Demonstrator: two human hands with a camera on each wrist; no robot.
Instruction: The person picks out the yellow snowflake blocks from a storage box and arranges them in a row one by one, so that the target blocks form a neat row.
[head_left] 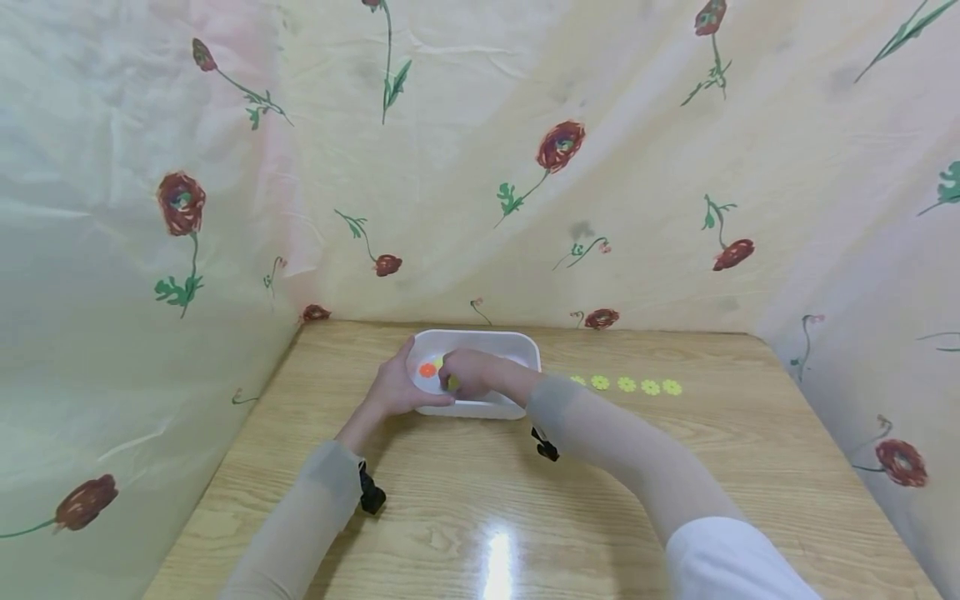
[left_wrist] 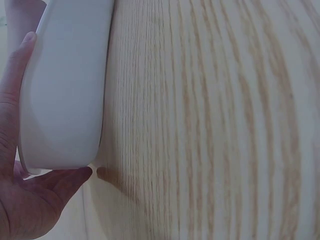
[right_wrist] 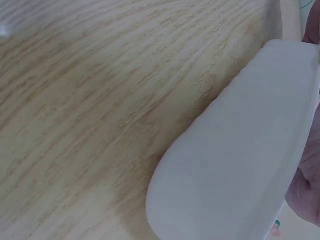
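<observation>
A white plastic tray sits on the table near the back wall. My left hand grips its left end, thumb along the front rim; in the left wrist view the fingers wrap the tray's end. My right hand reaches down into the tray with curled fingers, pinching a yellow flower-shaped piece. Beside it in the tray lie an orange flower-shaped piece and a partly covered yellow one. In the right wrist view the tray's outer wall hides most of that hand.
To the right of the tray, a row of several yellow flower-shaped pieces lies on the wooden table. My right forearm overlaps the row's left end. Flowered cloth hangs behind the table and along both sides.
</observation>
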